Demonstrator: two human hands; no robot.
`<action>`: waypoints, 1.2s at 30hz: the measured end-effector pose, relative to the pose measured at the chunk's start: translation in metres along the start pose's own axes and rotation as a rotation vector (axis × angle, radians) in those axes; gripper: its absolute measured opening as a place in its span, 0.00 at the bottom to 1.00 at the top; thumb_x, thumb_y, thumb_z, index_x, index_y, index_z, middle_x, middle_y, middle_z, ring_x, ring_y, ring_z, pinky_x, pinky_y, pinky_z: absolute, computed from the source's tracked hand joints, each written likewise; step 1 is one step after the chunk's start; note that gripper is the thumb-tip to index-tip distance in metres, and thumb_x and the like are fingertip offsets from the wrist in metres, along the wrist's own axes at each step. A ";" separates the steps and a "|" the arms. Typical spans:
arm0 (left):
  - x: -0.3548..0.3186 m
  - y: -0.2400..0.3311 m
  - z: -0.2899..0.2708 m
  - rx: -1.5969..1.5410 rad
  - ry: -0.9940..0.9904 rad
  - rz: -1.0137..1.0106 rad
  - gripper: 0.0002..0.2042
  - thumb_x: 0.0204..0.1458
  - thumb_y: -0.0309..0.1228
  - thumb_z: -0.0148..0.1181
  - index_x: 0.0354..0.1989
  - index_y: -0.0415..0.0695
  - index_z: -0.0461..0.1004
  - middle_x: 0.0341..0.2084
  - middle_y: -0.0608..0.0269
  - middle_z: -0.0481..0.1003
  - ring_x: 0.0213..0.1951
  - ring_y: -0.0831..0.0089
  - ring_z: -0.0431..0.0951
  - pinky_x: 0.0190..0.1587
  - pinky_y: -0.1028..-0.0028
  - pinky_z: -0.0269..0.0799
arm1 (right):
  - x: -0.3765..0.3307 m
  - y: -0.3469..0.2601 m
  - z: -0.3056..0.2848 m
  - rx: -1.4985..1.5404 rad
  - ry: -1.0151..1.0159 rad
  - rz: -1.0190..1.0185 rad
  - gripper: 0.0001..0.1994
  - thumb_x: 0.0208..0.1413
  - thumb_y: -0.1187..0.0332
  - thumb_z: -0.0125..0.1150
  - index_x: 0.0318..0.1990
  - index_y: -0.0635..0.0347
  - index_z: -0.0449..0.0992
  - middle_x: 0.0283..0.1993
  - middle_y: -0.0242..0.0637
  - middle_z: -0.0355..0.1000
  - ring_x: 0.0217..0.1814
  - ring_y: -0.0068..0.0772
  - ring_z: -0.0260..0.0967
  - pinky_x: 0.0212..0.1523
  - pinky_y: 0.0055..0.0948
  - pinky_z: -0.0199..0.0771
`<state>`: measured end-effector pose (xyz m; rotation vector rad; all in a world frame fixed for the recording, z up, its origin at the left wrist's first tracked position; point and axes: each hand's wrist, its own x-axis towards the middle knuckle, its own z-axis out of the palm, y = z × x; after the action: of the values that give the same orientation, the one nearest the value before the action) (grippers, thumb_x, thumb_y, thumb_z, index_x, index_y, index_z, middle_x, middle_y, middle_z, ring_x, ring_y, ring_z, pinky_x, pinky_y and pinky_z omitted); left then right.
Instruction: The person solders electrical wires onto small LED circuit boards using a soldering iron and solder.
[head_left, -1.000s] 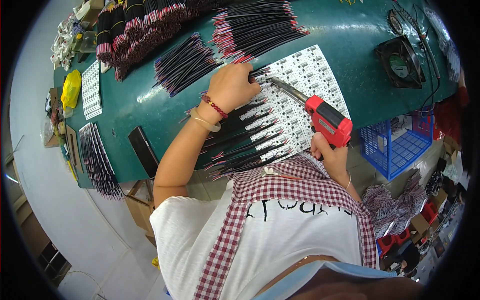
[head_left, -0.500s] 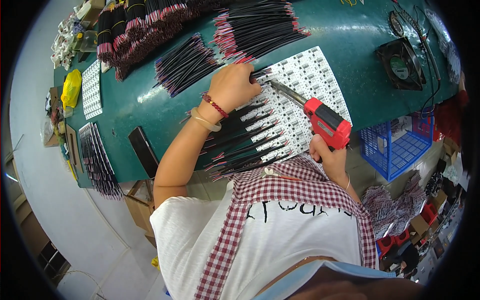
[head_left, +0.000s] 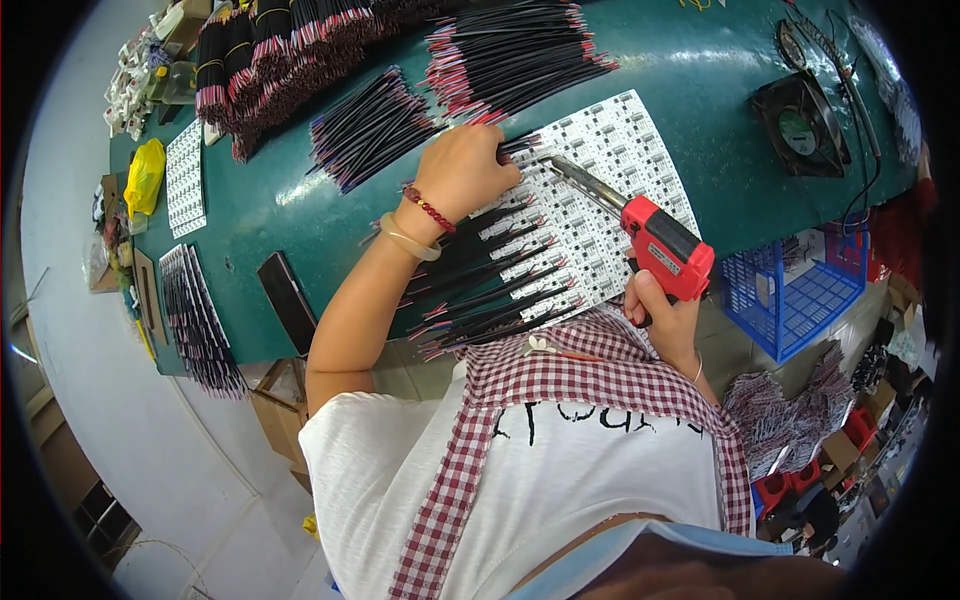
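Note:
My right hand [head_left: 664,318] grips the handle of a red and black soldering gun [head_left: 668,248]. Its metal tip points up and left, just above a white circuit board panel [head_left: 625,165]. Closed at the panel's upper left part, my left hand [head_left: 468,165] holds a black wire [head_left: 520,145] whose end lies near the soldering gun's tip. Below that hand, several rows of black wires [head_left: 480,270] with red ends lie across the panel's left side and stick out past its edge. My left fingertips are partly hidden behind the hand.
Piles of black wires [head_left: 510,60] lie at the back of the green table [head_left: 265,160]. A phone [head_left: 287,303] and a wired panel [head_left: 195,310] lie to the left. At the right are a black fan [head_left: 800,125] and, below table height, a blue crate [head_left: 790,290].
The soldering gun in my right hand has shifted slightly right and down, its tip drawing away from the left hand. My left hand has barely moved.

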<state>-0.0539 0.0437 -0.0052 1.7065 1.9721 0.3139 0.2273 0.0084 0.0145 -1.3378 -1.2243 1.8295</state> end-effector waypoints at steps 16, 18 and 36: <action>-0.016 0.013 0.009 0.108 0.108 -0.010 0.10 0.41 0.32 0.58 0.25 0.37 0.73 0.20 0.47 0.74 0.27 0.50 0.75 0.31 0.57 0.69 | 0.000 0.011 0.005 -0.067 -0.032 0.036 0.10 0.58 0.69 0.52 0.43 0.68 0.68 0.18 0.31 0.66 0.16 0.17 0.59 0.18 0.18 0.57; -0.017 0.013 0.009 0.111 0.107 -0.018 0.10 0.41 0.32 0.58 0.26 0.37 0.72 0.20 0.47 0.74 0.27 0.50 0.75 0.31 0.56 0.70 | 0.000 0.015 0.005 -0.075 -0.032 0.037 0.10 0.58 0.69 0.52 0.43 0.67 0.68 0.18 0.31 0.66 0.16 0.17 0.59 0.18 0.18 0.57; -0.016 0.013 0.011 0.101 0.118 -0.005 0.10 0.39 0.32 0.58 0.25 0.36 0.71 0.21 0.45 0.74 0.27 0.49 0.75 0.31 0.56 0.70 | -0.004 0.015 0.008 0.064 -0.023 0.025 0.09 0.59 0.68 0.53 0.41 0.66 0.71 0.19 0.30 0.67 0.17 0.17 0.61 0.19 0.18 0.59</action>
<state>-0.0360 0.0290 -0.0051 1.7819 2.1097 0.3254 0.2220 -0.0039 0.0036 -1.3062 -1.1554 1.8907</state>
